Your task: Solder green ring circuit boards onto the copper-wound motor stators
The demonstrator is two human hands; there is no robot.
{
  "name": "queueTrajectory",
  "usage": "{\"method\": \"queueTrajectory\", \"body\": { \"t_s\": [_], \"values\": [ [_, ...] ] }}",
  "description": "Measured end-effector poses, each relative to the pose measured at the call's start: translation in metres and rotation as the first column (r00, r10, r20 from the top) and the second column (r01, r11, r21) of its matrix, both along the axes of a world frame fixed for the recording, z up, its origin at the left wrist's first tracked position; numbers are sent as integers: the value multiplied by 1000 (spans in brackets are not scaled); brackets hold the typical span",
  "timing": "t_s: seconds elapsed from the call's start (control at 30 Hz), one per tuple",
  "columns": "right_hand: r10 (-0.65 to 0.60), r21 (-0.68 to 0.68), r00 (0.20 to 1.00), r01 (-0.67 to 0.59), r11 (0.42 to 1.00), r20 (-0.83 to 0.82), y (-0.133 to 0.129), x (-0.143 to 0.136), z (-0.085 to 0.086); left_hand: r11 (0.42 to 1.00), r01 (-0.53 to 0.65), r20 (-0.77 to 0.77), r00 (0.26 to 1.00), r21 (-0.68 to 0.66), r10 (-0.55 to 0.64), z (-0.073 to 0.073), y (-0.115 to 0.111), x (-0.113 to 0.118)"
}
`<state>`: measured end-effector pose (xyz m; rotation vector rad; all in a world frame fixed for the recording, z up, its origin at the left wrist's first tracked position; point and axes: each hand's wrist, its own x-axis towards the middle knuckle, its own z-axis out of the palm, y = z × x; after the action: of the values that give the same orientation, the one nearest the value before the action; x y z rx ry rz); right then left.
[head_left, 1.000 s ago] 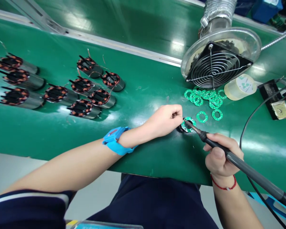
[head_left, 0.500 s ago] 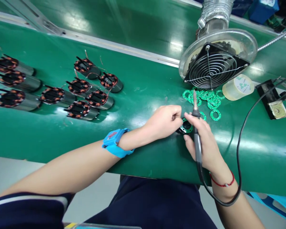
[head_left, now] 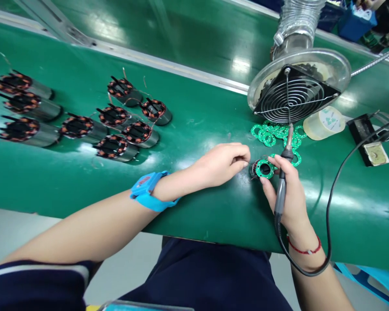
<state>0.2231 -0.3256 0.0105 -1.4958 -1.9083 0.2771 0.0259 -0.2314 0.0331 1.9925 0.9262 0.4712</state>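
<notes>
My right hand (head_left: pixel 290 194) holds a soldering iron (head_left: pixel 281 192) between its fingers, the tip pointing away from me. The same hand's thumb and fingertips rest around a wound motor stator (head_left: pixel 254 169), which carries a green ring-shaped circuit board (head_left: pixel 262 173) on the end turned up to me. Just left of the stator, my left hand (head_left: pixel 225 164) is closed in a pinch, thumb against forefinger. Whatever is between those fingertips is too small to make out. Several loose green ring boards (head_left: pixel 268 139) lie beyond my right hand.
Several copper-wound stators (head_left: pixel 132 149) stand on the left of the green bench (head_left: pixel 194 216). A fume extractor fan (head_left: pixel 290 97) hangs over the loose boards. Near it are a tape roll (head_left: pixel 324 124) and an iron stand with sponge (head_left: pixel 376 153). The iron's cord (head_left: pixel 330 207) loops over my right wrist.
The stator with its ring board has tilted and shows more of its side. My left fingers have drawn back from it to the left. The iron has shifted right with my right hand.
</notes>
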Motion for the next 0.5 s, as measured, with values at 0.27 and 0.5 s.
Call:
{"method": "queueTrajectory", "body": {
  "t_s": [0.27, 0.5],
  "values": [
    [118, 96, 990, -126, 987, 82, 0, -15, 9, 967, -4, 247, 967, -256, 70, -5, -1, 9],
    [106, 93, 990, -115, 989, 94, -1, -16, 16, 914, -61, 223, 961, -402, 162, -2, -2, 10]
  ]
}}
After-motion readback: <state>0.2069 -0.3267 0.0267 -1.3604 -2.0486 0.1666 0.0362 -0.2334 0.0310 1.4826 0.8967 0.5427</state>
